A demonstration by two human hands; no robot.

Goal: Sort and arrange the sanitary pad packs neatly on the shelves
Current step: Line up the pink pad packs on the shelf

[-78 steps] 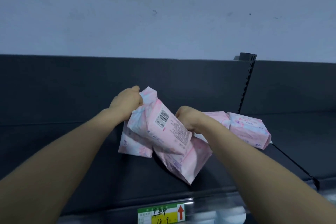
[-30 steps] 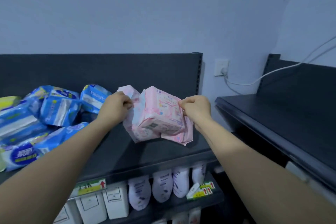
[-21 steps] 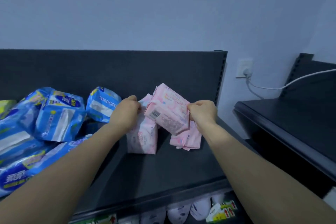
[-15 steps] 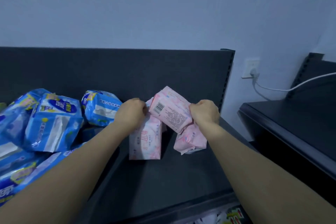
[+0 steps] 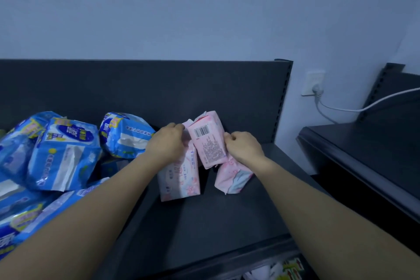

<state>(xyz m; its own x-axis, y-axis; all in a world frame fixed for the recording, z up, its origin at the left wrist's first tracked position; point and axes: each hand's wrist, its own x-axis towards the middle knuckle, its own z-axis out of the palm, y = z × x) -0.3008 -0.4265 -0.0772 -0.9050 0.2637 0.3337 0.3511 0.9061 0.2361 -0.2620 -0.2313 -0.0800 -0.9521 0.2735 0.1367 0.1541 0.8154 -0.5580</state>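
Placing step, centre frame: your left hand (image 5: 167,143) curls its fingers on the left pack (image 5: 179,177), right hand (image 5: 243,148) pinches the barcode pack (image 5: 209,141); next stand both upright, side by side on the shelf (image 5: 204,223).

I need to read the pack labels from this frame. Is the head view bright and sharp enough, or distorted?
Head view: dim, bluish light; the barcode on the pink plastic pack shows, but its fine print blurs; the blue plastic packs look soft; the wide-angle lens stretches both forearms toward the corners.
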